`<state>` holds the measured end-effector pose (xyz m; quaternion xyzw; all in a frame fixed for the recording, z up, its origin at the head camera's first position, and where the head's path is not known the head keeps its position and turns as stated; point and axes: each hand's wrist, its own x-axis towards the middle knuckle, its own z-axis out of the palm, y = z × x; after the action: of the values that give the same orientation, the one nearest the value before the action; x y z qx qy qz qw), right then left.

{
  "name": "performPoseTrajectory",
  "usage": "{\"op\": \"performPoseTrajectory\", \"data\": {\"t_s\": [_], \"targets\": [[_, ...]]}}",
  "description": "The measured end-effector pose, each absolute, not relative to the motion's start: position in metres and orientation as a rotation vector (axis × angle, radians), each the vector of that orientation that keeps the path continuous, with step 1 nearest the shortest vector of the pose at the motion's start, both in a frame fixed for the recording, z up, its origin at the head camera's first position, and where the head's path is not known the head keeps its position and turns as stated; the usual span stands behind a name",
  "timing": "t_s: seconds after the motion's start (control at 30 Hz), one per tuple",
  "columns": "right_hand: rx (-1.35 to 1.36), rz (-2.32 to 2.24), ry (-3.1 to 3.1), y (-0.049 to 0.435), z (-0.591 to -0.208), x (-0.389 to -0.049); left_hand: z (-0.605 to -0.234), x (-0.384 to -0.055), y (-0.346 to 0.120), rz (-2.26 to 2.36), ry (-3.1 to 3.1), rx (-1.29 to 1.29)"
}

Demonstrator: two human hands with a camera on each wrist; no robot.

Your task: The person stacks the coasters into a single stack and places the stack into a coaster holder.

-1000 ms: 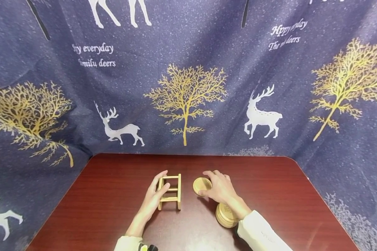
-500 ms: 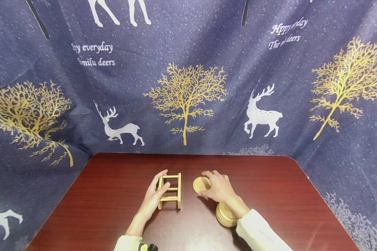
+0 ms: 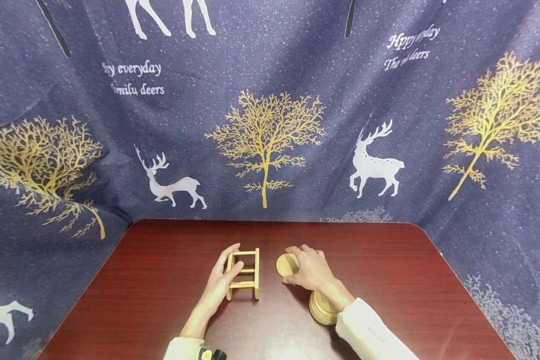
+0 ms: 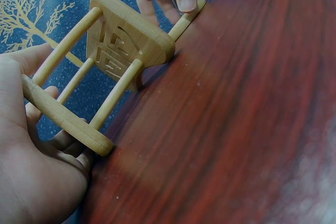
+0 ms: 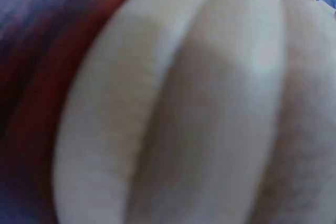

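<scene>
On the left, my left hand (image 3: 217, 286) holds a small wooden coaster rack (image 3: 257, 275) by its left side panel. In the left wrist view the rack (image 4: 126, 38) shows two end panels joined by round bars, with cut-out characters on the far panel. To its right a round wooden coaster (image 3: 286, 265) with a raised rim lies on the table. The thumb and fingers of my right hand (image 3: 312, 270) grip that coaster by its edge. Below my right wrist sits a stack of wooden coasters (image 3: 322, 309), partly hidden by the forearm.
Everything sits on a dark red wood-grain table (image 3: 162, 260). A blue cloth (image 3: 270, 65) printed with deer and trees hangs behind and around it. In the right wrist view the coaster stack (image 5: 210, 103) looms close and blurred.
My right hand has shifted slightly left, further over the coaster. The left hand and the rack have stayed in place.
</scene>
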<state>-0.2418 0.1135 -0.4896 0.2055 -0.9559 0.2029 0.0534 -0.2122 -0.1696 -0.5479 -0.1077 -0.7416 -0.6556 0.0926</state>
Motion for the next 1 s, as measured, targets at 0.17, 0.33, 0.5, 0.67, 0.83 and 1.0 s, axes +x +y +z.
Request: {"op": "performPoseTrajectory", "data": {"t_s": [0.17, 0.33, 0.5, 0.67, 0.83, 1.0], "targets": [[0.616, 0.590, -2.914, 0.112, -0.489, -0.241, -0.566, -0.223, -0.175, -1.932, -2.176, -0.379], [0.639, 0.564, -2.907, 0.111, -0.490, -0.242, -0.559, -0.221, -0.173, -1.953, -2.192, -0.354], [0.659, 0.549, -2.896, 0.112, -0.493, -0.241, -0.545, -0.214, -0.169, -1.970, -2.233, -0.300], [0.668, 0.558, -2.888, 0.112, -0.495, -0.241, -0.547, -0.213, -0.169, -1.950, -2.177, -0.372], [0.677, 0.574, -2.876, 0.113, -0.497, -0.241, -0.539, -0.208, -0.167, -1.958, -2.196, -0.319], [0.685, 0.567, -2.865, 0.113, -0.497, -0.240, -0.535, -0.208, -0.166, -2.009, -2.237, -0.243]]}}
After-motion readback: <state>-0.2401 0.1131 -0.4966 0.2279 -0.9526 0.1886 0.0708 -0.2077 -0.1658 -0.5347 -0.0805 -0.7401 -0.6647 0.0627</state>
